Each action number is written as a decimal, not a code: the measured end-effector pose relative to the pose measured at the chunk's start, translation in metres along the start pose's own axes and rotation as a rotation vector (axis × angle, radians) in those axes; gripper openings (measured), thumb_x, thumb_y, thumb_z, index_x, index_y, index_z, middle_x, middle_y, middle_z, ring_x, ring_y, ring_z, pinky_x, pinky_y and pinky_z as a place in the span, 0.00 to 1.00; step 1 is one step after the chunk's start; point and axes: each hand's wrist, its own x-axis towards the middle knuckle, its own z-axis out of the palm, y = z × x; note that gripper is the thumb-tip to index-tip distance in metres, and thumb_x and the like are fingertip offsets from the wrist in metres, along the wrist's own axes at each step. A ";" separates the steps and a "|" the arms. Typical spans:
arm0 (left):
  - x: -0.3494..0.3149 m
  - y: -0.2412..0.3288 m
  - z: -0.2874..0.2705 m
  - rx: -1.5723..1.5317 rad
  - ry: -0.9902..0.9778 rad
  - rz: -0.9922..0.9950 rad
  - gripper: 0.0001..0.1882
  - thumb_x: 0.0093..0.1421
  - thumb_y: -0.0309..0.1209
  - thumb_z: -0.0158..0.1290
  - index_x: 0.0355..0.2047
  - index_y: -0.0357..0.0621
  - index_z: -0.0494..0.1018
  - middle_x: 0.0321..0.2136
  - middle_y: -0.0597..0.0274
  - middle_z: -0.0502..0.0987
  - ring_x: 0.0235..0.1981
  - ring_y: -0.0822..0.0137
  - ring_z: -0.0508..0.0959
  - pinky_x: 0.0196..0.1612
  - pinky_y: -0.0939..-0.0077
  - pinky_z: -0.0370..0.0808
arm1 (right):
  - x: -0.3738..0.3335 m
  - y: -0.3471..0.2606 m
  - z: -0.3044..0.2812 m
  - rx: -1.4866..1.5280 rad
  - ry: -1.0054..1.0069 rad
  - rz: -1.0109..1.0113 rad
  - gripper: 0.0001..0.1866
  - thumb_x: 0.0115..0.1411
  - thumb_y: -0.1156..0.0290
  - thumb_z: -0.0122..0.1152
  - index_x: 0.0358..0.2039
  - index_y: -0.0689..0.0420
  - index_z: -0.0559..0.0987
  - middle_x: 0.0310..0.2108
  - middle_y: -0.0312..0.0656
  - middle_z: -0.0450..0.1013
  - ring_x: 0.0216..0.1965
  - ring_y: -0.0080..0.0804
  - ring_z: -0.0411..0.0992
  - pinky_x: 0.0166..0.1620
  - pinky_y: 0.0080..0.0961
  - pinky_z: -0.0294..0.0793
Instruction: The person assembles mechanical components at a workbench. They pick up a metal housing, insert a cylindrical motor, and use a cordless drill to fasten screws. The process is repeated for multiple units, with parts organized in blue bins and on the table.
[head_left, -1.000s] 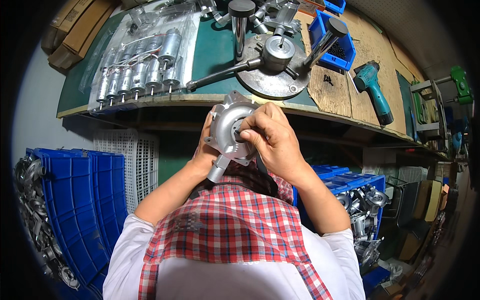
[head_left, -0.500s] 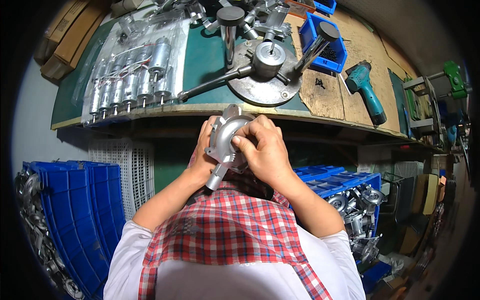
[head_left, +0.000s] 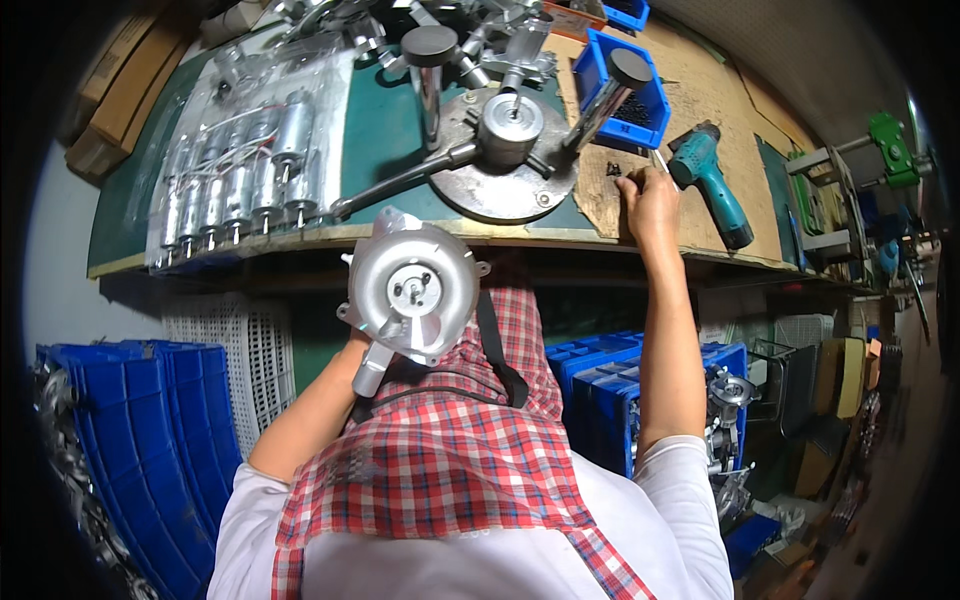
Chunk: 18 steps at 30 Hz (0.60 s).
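A round silver metal housing (head_left: pixel 455 285) with a side spout faces up in front of my apron. Its centre shows a small shaft and dark spots that look like screws or holes. My left hand (head_left: pixel 354 346) grips it from beneath, its fingers mostly hidden by the housing. Out to the right, my right hand (head_left: pixel 654 198) rests on the cardboard with curled fingers. Beside its thumb lie a few small black screws (head_left: pixel 614 169). A thin pale rod (head_left: pixel 656 159) pokes out at the fingertips; whether they hold it is hidden.
A heavy round fixture (head_left: pixel 505 200) with posts and a lever stands mid-bench. Motors (head_left: pixel 237 195) lie at left. A blue bin (head_left: pixel 655 100) of black screws and a teal power drill (head_left: pixel 712 185) are at right. Blue crates (head_left: pixel 120 440) flank me below the bench.
My right hand has left the housing and reached out to the cardboard by the screws. The housing, in my left hand, has moved left and turned its face up.
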 end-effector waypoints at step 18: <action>-0.026 0.004 0.016 0.011 0.046 0.016 0.26 0.55 0.26 0.63 0.53 0.43 0.66 0.45 0.61 0.74 0.44 0.70 0.75 0.49 0.74 0.75 | -0.112 -0.178 -0.080 1.297 -0.440 0.087 0.06 0.63 0.84 0.56 0.41 0.68 0.77 0.35 0.46 0.79 0.37 0.29 0.79 0.42 0.24 0.80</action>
